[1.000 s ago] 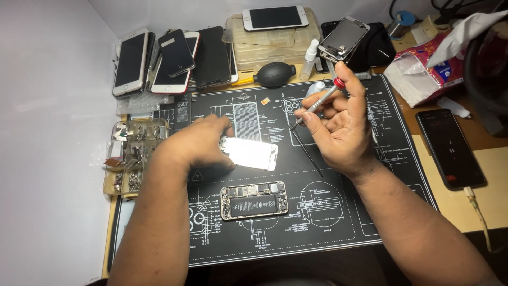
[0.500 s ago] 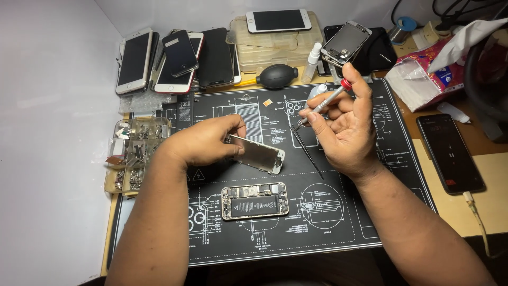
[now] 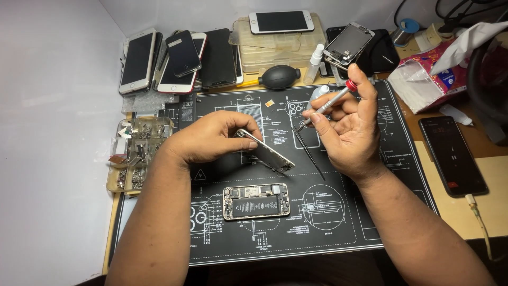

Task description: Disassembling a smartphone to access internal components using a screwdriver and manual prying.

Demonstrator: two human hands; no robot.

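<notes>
One screen panel (image 3: 267,152) end finger-hidden

1. Two hands of mine: my left hand (image 3: 211,139) pinching one detached screen panel (image 3: 267,151), my right hand (image 3: 349,124) gripping one red-capped screwdriver (image 3: 330,103).
2. One opened phone body (image 3: 256,201) at 6 o'clock on the one black work mat (image 3: 328,233).
3. Four or so stacked phones (image 3: 180,61) at 11 o'clock; exact count unclear.
4. One white phone (image 3: 281,21) at 12 o'clock, on one clear case (image 3: 280,47).
5. One black air blower (image 3: 279,77) near 12.
6. One parts tray (image 3: 135,153) at 9 o'clock.
7. One dark phone (image 3: 452,156) at 3 o'clock.
</notes>
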